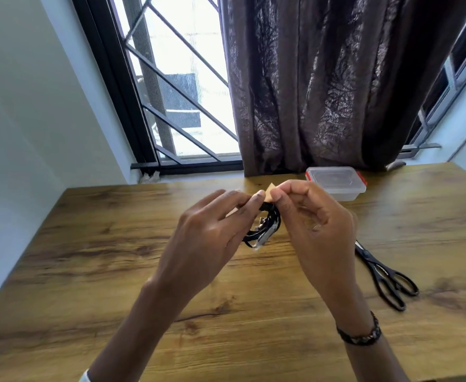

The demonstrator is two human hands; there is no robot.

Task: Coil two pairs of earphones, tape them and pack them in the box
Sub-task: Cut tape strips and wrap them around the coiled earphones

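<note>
Black coiled earphones (262,230) and tan tape (269,192) pinched between both hands, left (212,232) and right (316,224).

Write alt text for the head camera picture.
Two hands above a wooden table: the left hand holds coiled black earphones while the right hand pinches tan tape at the coil's top. Scissors and a closed plastic box sit right.

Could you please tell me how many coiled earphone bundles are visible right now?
1: the black earphone coil is held above the table between both hands. A second pair isn't visible and may be hidden.
</note>
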